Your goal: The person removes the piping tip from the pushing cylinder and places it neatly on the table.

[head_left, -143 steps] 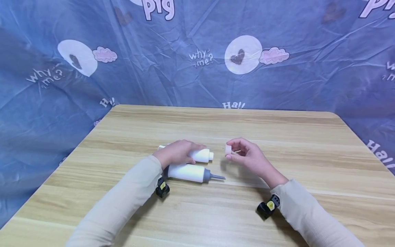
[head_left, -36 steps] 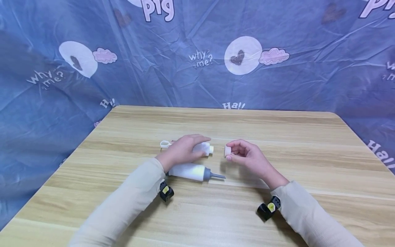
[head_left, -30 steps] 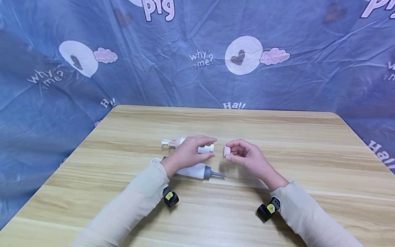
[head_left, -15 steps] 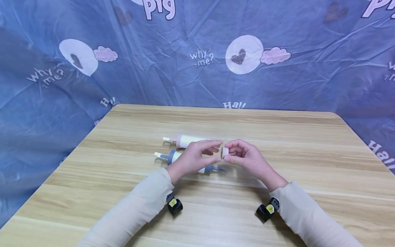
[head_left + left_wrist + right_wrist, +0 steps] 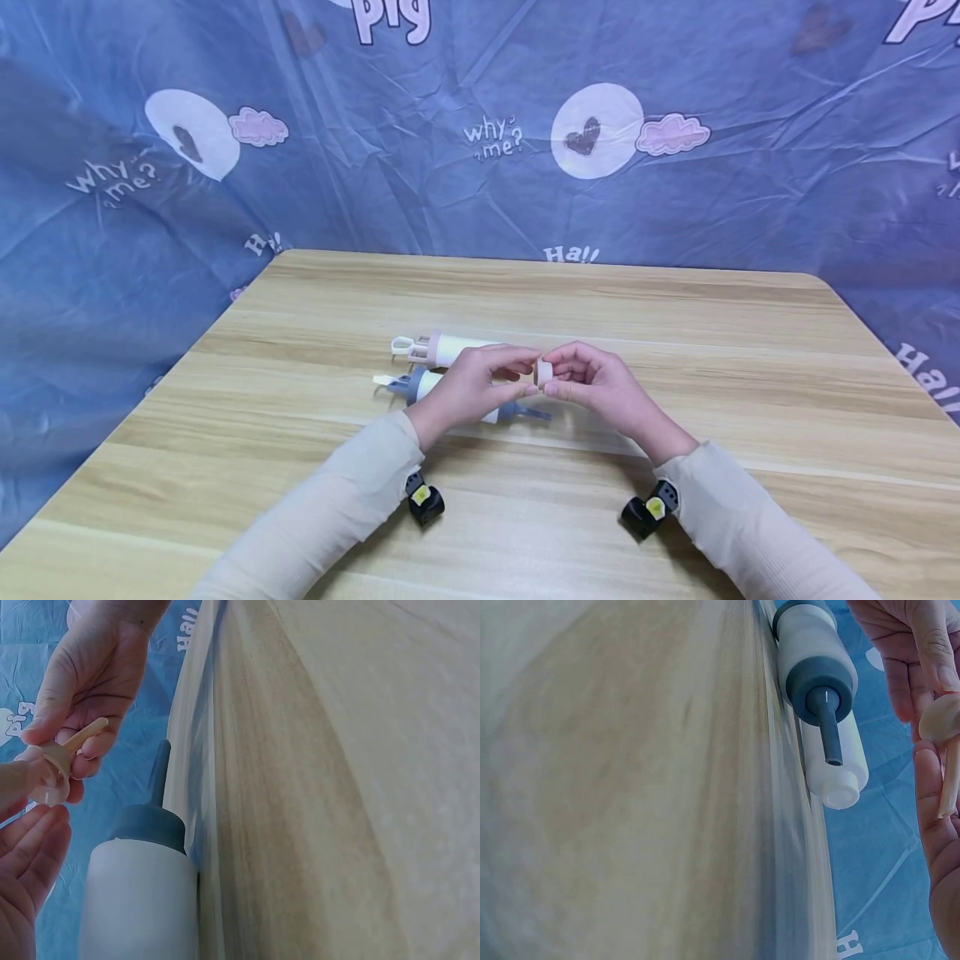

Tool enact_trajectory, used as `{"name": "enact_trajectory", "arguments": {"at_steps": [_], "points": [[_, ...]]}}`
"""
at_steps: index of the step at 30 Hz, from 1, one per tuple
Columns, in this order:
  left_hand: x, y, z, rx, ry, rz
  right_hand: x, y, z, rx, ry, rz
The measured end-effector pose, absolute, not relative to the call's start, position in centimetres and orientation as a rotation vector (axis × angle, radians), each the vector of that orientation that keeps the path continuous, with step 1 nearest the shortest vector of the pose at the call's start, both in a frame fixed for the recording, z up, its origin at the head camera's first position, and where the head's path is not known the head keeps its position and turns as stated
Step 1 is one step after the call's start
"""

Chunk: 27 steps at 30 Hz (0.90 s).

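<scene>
Between left hand (image 5: pixel 476 383) and right hand (image 5: pixel 603 387) | nozzle cap (image 5: pixel 544 372) | pinched by both

The spouted bottle (image 5: pixel 140 892) is white and slate-blue, the nozzle cap (image 5: pixel 545 371) pale pink, the table (image 5: pixel 532 517) wood-grained.

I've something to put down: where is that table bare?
The table is bare behind the pink-ended bottle, up to the curtain; right of the right hand; and in front, between the wrist cameras. The middle is crowded: the blue-ended bottle, nozzle and left hand cluster there.
</scene>
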<state>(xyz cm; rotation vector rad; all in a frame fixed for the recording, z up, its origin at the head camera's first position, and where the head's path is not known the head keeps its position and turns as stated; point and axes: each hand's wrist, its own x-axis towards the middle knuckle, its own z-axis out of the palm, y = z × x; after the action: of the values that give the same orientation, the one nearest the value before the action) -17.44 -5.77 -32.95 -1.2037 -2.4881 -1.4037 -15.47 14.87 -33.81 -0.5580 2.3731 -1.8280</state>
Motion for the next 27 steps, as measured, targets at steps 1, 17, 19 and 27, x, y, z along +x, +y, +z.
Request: {"name": "enact_trajectory", "arguments": {"at_steps": [1,17,19,27], "points": [[-17.43,-5.76,-32.97,-1.202,-2.491,-1.403,-15.46,14.86,-33.81,-0.556,2.370,-1.827],[-17.37,-5.68,-33.27,-1.245,-2.451,-1.431,-15.55,14.98,-34.09,-0.581,2.356,-1.841],[-17.33,-5.66,-33.29,-1.251,-2.439,-1.431,-15.57,14.97,-34.11,-0.581,2.357,-1.841],[-17.30,-5.58,-33.40,-1.237,-2.412,-1.347,-15.61,14.95,-34.18,-0.587,2.371,-1.833]]}}
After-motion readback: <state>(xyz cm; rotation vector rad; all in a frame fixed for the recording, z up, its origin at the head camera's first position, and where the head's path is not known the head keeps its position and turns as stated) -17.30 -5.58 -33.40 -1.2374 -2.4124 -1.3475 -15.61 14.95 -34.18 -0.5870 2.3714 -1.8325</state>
